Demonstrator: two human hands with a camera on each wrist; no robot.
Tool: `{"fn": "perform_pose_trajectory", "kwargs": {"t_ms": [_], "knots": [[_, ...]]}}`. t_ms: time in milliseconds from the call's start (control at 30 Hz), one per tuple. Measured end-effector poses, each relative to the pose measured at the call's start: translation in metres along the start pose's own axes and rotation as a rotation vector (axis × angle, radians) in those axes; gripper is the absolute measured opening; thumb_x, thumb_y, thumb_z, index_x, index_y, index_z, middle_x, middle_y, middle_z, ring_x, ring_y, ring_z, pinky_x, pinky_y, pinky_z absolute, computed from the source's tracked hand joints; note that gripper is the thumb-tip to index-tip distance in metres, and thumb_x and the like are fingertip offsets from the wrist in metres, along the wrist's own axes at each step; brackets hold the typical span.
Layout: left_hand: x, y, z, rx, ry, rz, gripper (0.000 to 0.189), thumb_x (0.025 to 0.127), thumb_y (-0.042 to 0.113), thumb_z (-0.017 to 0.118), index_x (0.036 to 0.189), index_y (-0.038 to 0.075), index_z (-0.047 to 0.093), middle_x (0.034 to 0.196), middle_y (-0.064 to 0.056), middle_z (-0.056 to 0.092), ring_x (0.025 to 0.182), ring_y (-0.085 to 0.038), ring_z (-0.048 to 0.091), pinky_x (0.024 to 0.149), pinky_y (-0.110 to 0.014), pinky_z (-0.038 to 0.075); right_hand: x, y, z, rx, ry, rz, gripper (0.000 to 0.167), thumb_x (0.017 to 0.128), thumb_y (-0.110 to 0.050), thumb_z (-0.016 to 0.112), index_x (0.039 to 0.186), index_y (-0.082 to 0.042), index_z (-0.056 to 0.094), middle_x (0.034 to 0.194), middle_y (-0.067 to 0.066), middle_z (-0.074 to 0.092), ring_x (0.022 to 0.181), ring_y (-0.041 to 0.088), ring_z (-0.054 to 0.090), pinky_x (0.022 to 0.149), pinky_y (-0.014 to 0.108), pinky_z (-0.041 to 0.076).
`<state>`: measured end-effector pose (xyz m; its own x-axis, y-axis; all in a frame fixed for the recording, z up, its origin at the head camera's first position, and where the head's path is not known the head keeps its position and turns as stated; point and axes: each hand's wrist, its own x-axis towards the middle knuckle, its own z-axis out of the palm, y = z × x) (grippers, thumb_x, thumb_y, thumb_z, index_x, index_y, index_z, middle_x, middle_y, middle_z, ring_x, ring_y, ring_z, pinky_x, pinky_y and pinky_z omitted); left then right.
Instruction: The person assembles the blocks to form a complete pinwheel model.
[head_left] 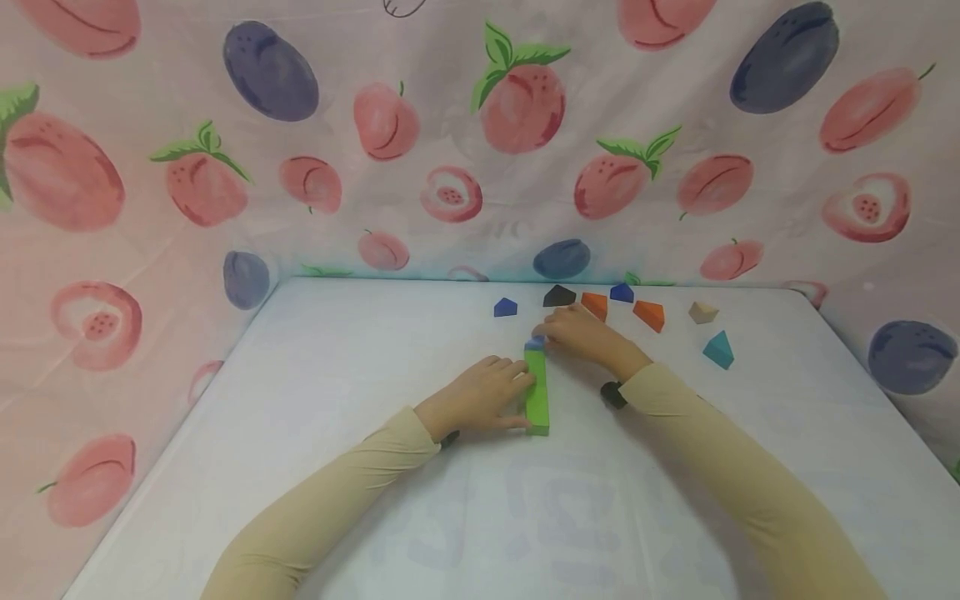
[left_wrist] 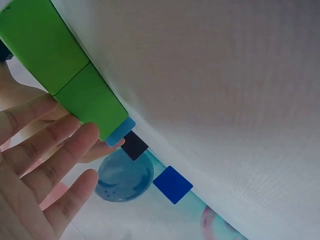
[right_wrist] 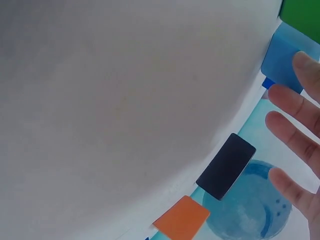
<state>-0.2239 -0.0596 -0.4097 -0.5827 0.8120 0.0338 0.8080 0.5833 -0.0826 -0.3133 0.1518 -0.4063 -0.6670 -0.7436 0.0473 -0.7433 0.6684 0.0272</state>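
Two green blocks (head_left: 537,396) lie end to end in a row on the table, their seam plain in the left wrist view. A light blue block (right_wrist: 282,57) sits at the far end of that row. My right hand (head_left: 585,333) pinches this light blue block, thumb and index finger on it in the right wrist view. At the row's left side my left hand (head_left: 480,396) touches the green blocks with extended fingers (left_wrist: 60,172). The left thumb is out of sight in the left wrist view but lies by the near end in the head view.
Behind the hands stand a dark blue block (head_left: 506,307), a black block (head_left: 559,296), two orange blocks (head_left: 649,316) and another blue block (head_left: 622,292). Farther right are a wood-coloured block (head_left: 703,312) and a teal block (head_left: 719,350). A fruit-patterned cloth (head_left: 450,108) hangs behind the white table (head_left: 360,333).
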Motion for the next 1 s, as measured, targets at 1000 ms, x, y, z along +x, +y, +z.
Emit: {"fn": "perform_pose_trajectory", "kwargs": {"t_ms": [1000], "knots": [[0.0008,-0.0009,0.0021,-0.005,0.000,-0.006,0.064,0.086,0.061,0.052,0.129,0.014,0.048,0.123,-0.002,0.054,0.111,-0.016,0.054,0.100,-0.033,0.042,-0.0008,-0.0036,-0.0020,0.035,-0.025,0.035,0.018,0.084,-0.016,0.069,0.102,-0.013,0.070,0.094,0.003,0.071,0.094,0.023,0.063,0.092,0.047,0.045]]}}
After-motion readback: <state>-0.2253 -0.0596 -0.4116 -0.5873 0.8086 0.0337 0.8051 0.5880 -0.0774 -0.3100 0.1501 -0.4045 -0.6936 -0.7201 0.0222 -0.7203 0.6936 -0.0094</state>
